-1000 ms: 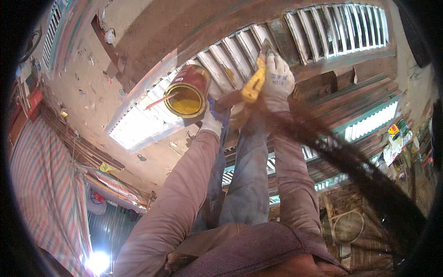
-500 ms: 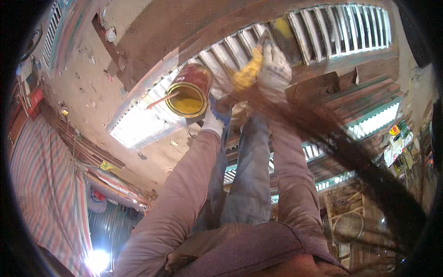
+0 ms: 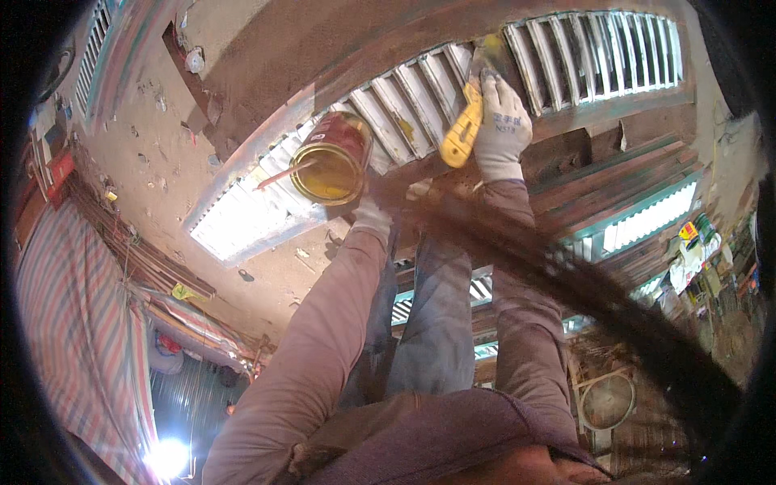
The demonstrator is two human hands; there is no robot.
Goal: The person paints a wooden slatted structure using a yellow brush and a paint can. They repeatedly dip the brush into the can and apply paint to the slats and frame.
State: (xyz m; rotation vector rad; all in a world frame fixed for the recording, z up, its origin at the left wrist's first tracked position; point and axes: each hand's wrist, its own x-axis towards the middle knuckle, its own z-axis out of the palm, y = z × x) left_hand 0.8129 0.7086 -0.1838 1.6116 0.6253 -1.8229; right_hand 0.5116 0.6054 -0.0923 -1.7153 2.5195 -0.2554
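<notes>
In the head view, my gloved right hand (image 3: 503,129) is closed on a yellow-handled putty knife (image 3: 461,137). Its blade end points away from me, at the bar between two banks of slats. A yellow smear (image 3: 491,44) marks that bar. My gloved left hand (image 3: 373,217) grips an open red tin (image 3: 343,145), its fingers partly hidden. Yellowish stuff lines the tin, which is tilted toward me, and a thin stick (image 3: 283,174) juts out over its rim. Beneath both hands lies a wooden louvered shutter (image 3: 396,105) with pale slats.
More louvered panels (image 3: 647,218) are stacked by my legs at the right. A striped cloth (image 3: 73,299) hangs at left, near a bright lamp (image 3: 168,459). A dark blurred strand (image 3: 598,275) crosses the view. Bags and bottles (image 3: 695,250) stand far right.
My right hand has shifted slightly right and toward me, and the putty knife's handle has swung into plainer sight. The tin in my left hand stays nearly in place.
</notes>
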